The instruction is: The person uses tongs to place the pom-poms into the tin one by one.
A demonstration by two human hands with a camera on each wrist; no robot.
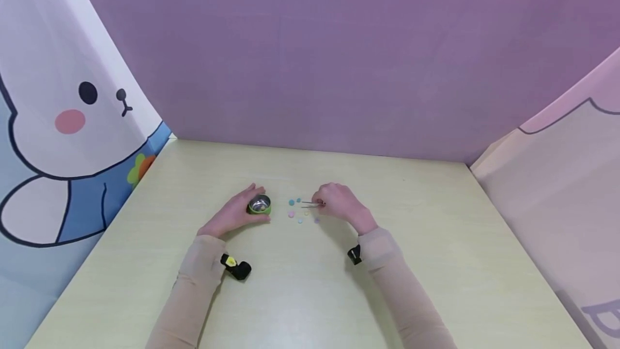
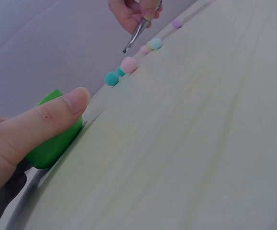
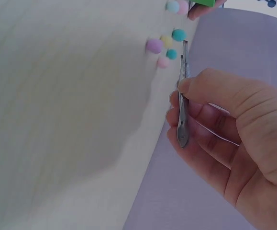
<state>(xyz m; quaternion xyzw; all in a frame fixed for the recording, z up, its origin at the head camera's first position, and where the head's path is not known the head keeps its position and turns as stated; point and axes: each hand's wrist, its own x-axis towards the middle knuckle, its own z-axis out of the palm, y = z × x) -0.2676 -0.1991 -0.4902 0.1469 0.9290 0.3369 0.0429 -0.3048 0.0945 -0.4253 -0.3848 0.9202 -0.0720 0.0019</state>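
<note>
My left hand (image 1: 237, 210) holds a small green cup (image 1: 260, 204) with a shiny metal inside, thumb on the near side and fingers round the far side. Something small and pale lies in its bottom. The cup's green wall (image 2: 57, 143) stands on the table in the left wrist view. Metal tweezers (image 3: 183, 105) are pinched between the thumb and fingers of my right hand (image 1: 340, 202). Their tips are spread, with nothing between them, and point left over several small pom-poms: teal (image 3: 179, 35), purple (image 3: 154, 46), yellow (image 3: 166, 41), pink (image 2: 128, 64) and pale blue (image 2: 155, 43).
The pom-poms lie scattered on the pale wooden table (image 1: 300, 284) between the two hands. A purple backdrop (image 1: 310, 69) rises behind the table, with printed cartoon panels (image 1: 58, 69) at both sides. Each wrist wears a black camera (image 1: 237, 268).
</note>
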